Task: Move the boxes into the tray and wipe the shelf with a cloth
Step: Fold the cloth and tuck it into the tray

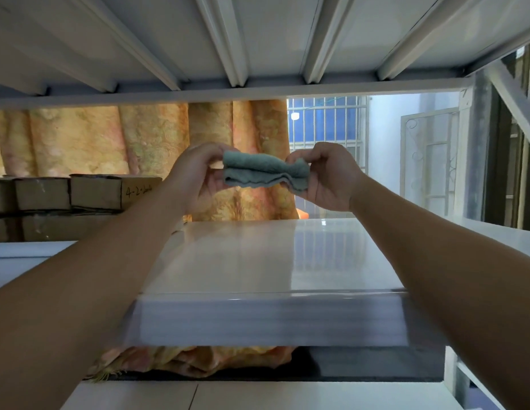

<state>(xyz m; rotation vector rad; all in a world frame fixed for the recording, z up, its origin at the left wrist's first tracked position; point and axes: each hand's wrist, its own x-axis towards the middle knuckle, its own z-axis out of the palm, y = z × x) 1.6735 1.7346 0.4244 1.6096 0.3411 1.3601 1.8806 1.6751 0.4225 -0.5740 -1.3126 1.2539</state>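
One cloth (265, 170), pinched by left hand (195, 177) and right hand (330, 179) fingers above shelf (272, 261); at least three boxes (95, 190) far left.

One head-worn view is given, aimed forward along both forearms. The cloth (265, 172), pinched between the left hand (195, 179) and the right hand (329, 180), is centred. The shelf (258, 261) is framed close beneath the hands, and the upper shelf's underside (272, 39) close above them.

handwritten "4-2" on the end of a cardboard box (116, 191), remaining scrawl after it unreadable
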